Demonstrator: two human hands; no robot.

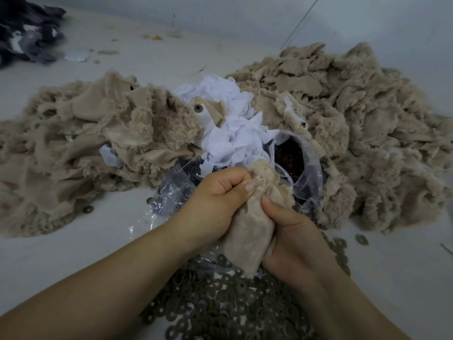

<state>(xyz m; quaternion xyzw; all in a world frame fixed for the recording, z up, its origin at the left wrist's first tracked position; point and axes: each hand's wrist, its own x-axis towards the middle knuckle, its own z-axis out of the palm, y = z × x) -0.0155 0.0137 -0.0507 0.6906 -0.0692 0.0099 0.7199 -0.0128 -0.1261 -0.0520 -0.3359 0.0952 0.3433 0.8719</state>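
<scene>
A small beige plush fabric piece [247, 231] is held up between both hands, its smooth backing facing me and its furry edge at the top. My left hand [215, 204] grips its upper part, fingers curled and thumb pressed against the cloth. My right hand [291, 239] grips its lower right side with the thumb on the backing. Below the hands lies a heap of several dark ring-shaped washers [220, 303] on the white table [61, 261].
Large piles of beige plush pieces lie at the left [73, 148] and right [355, 133]. White fabric scraps [230, 128] sit between them. A clear plastic bag [299, 168] with dark small parts is behind the hands. Dark cloth [27, 30] lies at the far left corner.
</scene>
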